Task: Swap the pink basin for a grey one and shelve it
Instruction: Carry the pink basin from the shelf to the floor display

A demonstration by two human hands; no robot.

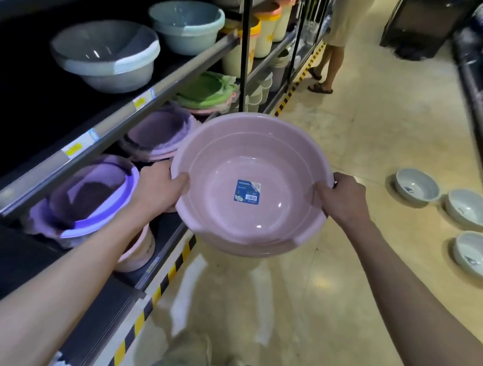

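A pink basin (277, 167) with a blue label in its bottom is held over the aisle floor, level with the lower shelf. My left hand (158, 189) grips its left rim, thumb inside the bowl. My right hand (344, 199) grips the right rim the same way. Three grey basins lie on the floor at the right: one (417, 185) farthest, one (469, 208) in the middle, one (475, 255) nearest. A stack of grey basins (102, 53) sits on the upper shelf at left.
The lower shelf (160, 251) holds purple basin stacks (93, 198) and pink ones (137, 250). Blue-green basins (186, 22), green lids and bins fill the shelves farther on. A person (335, 34) stands down the aisle. Dark shelving (477, 90) lines the right side.
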